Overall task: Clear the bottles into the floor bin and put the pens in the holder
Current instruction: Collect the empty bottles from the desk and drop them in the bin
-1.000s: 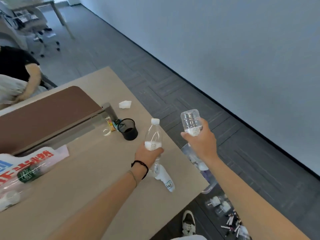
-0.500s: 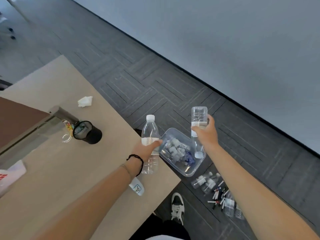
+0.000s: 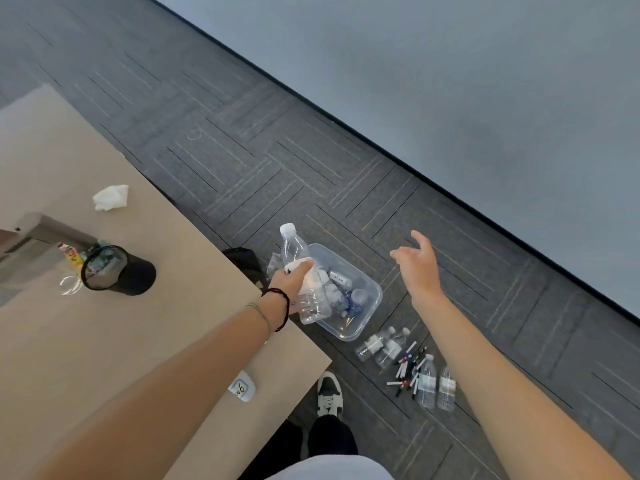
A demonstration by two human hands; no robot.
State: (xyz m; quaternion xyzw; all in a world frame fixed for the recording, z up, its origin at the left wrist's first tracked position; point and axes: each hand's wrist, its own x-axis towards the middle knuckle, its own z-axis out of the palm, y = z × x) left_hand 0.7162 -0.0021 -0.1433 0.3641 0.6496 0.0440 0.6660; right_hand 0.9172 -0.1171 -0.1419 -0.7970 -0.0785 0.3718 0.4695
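Note:
My left hand (image 3: 290,283) grips a clear plastic bottle (image 3: 298,261) with a white cap, held past the table's right edge and over the near rim of the clear floor bin (image 3: 367,313). Several bottles lie inside the bin. My right hand (image 3: 417,263) hovers above the floor to the right of the bin, fingers spread and holding nothing. A black mesh pen holder (image 3: 117,270) stands on the table at the left. Several more bottles (image 3: 384,344) and a heap of pens (image 3: 408,367) lie on the carpet beside the bin.
The beige table (image 3: 104,341) fills the lower left; a crumpled white tissue (image 3: 110,197) and a small white labelled item (image 3: 242,386) lie on it. My shoe (image 3: 329,393) stands on the grey carpet near the table corner. A pale wall runs along the upper right.
My right hand has let go of its bottle over the bin and now is spread and holds nothing. The view has swung right and down, and my left hand has carried its bottle over the bin.

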